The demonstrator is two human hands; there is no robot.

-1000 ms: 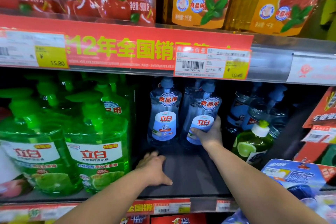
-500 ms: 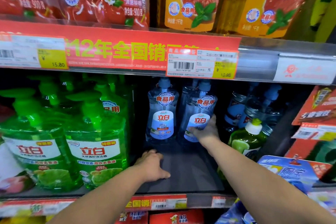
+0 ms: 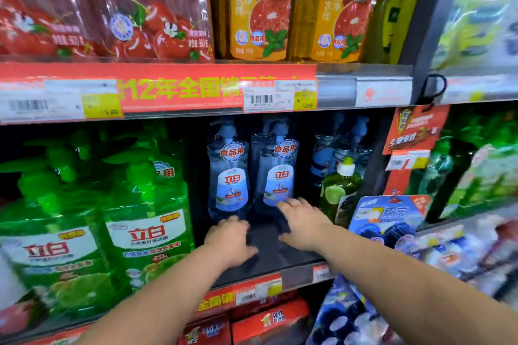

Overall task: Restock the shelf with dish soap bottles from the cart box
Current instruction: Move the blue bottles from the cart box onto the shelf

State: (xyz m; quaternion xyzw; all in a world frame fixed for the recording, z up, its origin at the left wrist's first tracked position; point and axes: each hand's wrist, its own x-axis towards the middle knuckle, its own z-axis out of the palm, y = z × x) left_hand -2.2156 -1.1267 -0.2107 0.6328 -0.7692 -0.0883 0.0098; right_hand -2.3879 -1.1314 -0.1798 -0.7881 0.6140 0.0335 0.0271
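Head view: both hands lie empty on the dark shelf (image 3: 283, 258), fingers spread; left hand (image 3: 228, 241) palm down, right hand (image 3: 301, 225) just beside it, fingertips (image 3: 283, 204) touching the right of two clear soap bottles (image 3: 276, 168) standing behind.

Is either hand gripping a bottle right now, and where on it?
Neither. The left hand lies open on the shelf floor; the right hand is open, fingertips near the label of the right clear bottle, not wrapped around it.
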